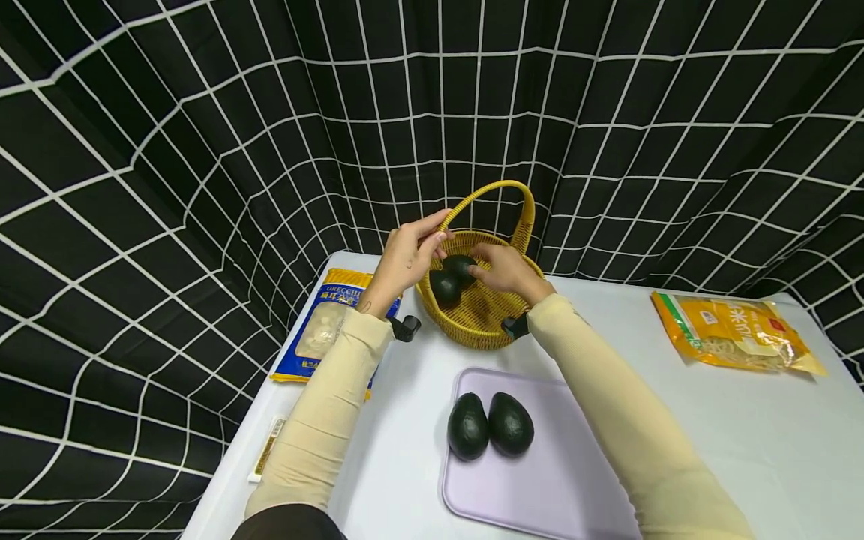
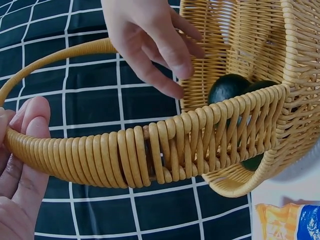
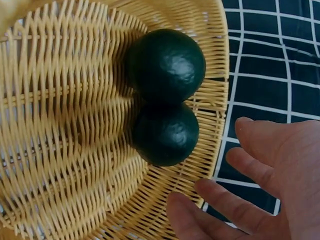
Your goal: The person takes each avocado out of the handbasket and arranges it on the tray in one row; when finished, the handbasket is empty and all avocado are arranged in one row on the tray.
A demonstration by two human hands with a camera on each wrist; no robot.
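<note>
A yellow wicker basket [image 1: 475,330] stands at the back of the table, its arched handle [image 1: 502,185] rising above it. My left hand [image 1: 407,253] holds the left side of this handle, fingers curled round it in the left wrist view. Inside the basket, two dark green avocados [image 3: 167,65] lie side by side against the wall. My right hand [image 1: 504,268] is over the basket, close to the avocados; the right wrist view shows its fingers spread and loosely bent, holding nothing. Two more avocados [image 1: 511,424] lie together on a pale purple tray [image 1: 513,491] in front.
A blue and yellow pasta bag [image 1: 324,330] lies left of the basket, partly behind my left forearm. An orange food bag [image 1: 736,334] lies at the far right. By the left table edge is a small brown-and-white packet [image 1: 268,450]. Black checked cloth [image 1: 472,112] hangs behind.
</note>
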